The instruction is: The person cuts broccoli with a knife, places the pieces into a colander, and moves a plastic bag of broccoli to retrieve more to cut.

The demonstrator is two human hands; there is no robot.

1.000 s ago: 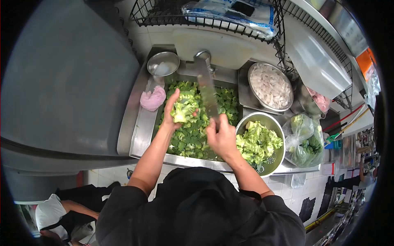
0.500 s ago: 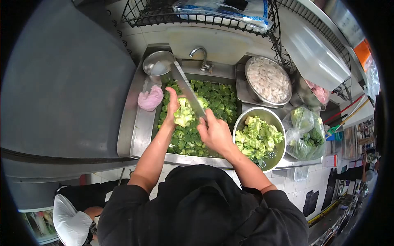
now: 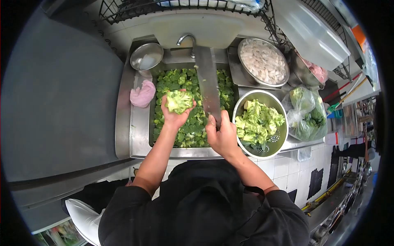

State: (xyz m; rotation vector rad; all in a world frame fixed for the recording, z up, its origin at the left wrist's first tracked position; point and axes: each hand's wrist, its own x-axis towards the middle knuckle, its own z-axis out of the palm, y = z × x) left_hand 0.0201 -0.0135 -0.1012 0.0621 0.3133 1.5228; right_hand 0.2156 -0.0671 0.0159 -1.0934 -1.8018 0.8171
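My left hand (image 3: 175, 116) cups a broccoli piece (image 3: 179, 101), its pale cut stems turned up toward me, with the fingers wrapped beneath it. In my right hand (image 3: 224, 135) is the handle of a broad cleaver (image 3: 209, 84), its blade pointing away over the sink, apart from the broccoli. Small bits cling to the blade. Below both hands, the sink (image 3: 180, 153) is filled with cut broccoli florets (image 3: 174, 78). Just right of my right hand stands a metal colander (image 3: 280, 143) holding pale green broccoli stems and leaves (image 3: 258, 121).
A metal bowl (image 3: 137, 64) and a pink cloth (image 3: 143, 93) lie left of the sink, near the faucet (image 3: 187, 37). At right are a bowl of peeled shrimp (image 3: 262, 61), a bowl of pink meat (image 3: 314, 71) and bagged broccoli (image 3: 314, 123). Another person's white-clad part (image 3: 84, 217) shows lower left.
The cleaver has swung away from the broccoli to the right, its blade now flat toward me. My left hand has turned palm up, tipping the piece's cut side upward. The view has shifted slightly.
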